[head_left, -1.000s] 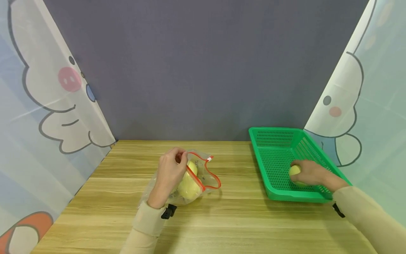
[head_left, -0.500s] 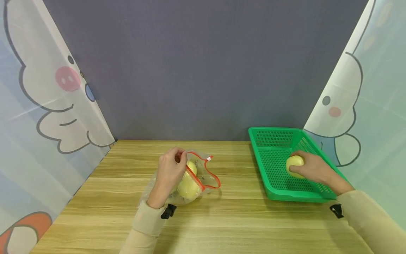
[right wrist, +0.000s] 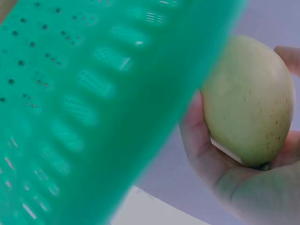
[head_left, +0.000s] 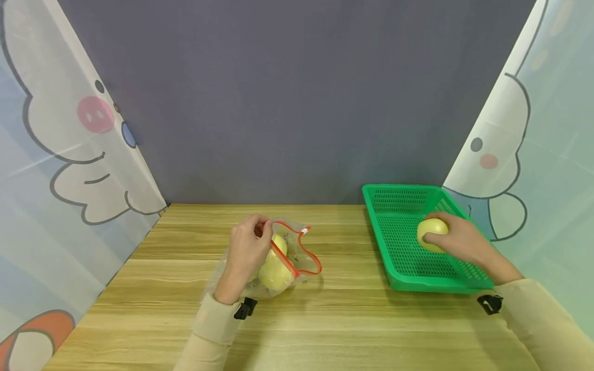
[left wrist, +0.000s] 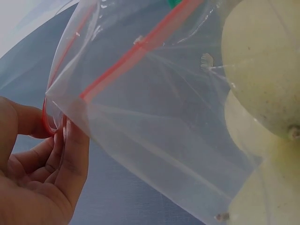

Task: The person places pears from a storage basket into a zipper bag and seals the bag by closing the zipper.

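Observation:
My left hand (head_left: 248,247) pinches the edge of a clear zip bag (left wrist: 154,122) between thumb and fingers. The bag's red-trimmed mouth stands open, facing right, with a white slider (head_left: 304,230) at its far corner. Several pale yellow fruits (left wrist: 267,61) with short stems lie inside it. My right hand (head_left: 461,238) grips another yellow-green fruit (right wrist: 251,101), oval with brown specks and a stem, thumb on one side and fingers on the other. It is over a green plastic basket (head_left: 436,284), whose wall blocks much of the right wrist view.
The wooden table (head_left: 343,319) carries the bag left of centre and the basket at the right. A dark grey panel (head_left: 287,103) stands behind it. Cartoon-printed curtains (head_left: 552,154) hang along both sides.
My right hand has raised the fruit from the basket's bottom and moved slightly away from me; more of the fruit now shows. My left hand keeps its pinch on the bag.

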`<move>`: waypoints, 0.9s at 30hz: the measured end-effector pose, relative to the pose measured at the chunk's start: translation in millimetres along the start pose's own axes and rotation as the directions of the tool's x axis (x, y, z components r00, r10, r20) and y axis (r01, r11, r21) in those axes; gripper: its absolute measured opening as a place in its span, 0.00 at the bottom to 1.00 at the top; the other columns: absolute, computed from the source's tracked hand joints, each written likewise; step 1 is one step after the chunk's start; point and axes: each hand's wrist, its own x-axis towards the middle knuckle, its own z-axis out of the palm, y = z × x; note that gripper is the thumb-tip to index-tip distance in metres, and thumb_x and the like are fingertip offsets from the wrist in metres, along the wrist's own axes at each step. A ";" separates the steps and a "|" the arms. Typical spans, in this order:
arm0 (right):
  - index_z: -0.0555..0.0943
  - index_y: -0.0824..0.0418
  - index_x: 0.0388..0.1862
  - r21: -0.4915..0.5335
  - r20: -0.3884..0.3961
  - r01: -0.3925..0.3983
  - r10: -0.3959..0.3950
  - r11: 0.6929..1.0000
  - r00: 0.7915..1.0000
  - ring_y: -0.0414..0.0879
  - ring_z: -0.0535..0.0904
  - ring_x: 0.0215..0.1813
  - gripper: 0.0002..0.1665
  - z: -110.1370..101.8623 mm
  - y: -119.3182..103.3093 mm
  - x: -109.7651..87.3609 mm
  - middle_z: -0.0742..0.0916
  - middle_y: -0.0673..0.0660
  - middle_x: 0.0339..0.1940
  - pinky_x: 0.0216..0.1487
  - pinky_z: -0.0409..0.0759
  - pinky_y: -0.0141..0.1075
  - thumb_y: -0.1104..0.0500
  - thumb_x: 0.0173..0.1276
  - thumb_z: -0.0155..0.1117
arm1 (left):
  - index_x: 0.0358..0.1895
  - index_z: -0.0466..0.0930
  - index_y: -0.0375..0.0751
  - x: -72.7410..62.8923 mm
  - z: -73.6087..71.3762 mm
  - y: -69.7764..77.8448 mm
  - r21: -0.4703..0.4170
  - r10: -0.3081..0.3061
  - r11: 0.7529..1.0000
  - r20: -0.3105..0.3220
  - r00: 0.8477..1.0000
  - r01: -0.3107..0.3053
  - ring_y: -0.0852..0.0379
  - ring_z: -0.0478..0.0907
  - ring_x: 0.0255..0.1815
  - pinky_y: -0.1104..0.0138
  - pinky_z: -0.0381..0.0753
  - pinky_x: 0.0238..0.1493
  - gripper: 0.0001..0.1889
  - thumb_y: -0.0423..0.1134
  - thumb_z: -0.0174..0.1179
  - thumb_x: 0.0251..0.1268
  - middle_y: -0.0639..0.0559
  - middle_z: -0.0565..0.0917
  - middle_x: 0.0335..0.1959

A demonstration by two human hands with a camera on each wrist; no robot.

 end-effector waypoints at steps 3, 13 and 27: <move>0.73 0.64 0.67 -0.004 -0.012 0.009 -0.009 1.000 1.000 0.50 0.76 0.33 0.33 -2.5 -4.0 0.3 0.83 0.68 0.47 0.29 0.73 0.41 0.48 0.69 0.64 | 0.36 0.85 0.34 0.1 -0.6 0.2 0.001 -0.003 1.000 -0.002 1.000 0.003 0.56 0.76 0.25 0.64 0.76 0.28 0.05 0.30 0.61 0.69 0.50 0.81 0.25; 0.73 0.60 0.69 0.019 -0.034 0.013 -0.012 1.000 0.999 0.52 0.76 0.35 0.33 -5.3 -23.6 -1.3 0.82 0.68 0.51 0.30 0.73 0.41 0.46 0.70 0.64 | 0.36 0.85 0.34 0.0 -0.7 -1.6 0.008 0.011 1.000 -0.006 1.000 -0.011 0.56 0.77 0.24 0.63 0.76 0.28 0.05 0.30 0.61 0.70 0.50 0.81 0.24; 0.72 0.59 0.70 0.059 -0.063 0.039 -0.036 0.997 0.997 0.54 0.77 0.37 0.34 -5.1 -59.8 -2.9 0.82 0.67 0.54 0.30 0.75 0.42 0.45 0.71 0.64 | 0.37 0.85 0.34 0.2 -1.4 -0.3 -0.004 0.006 1.000 0.002 1.000 -0.006 0.55 0.78 0.24 0.63 0.77 0.28 0.05 0.31 0.61 0.70 0.49 0.81 0.25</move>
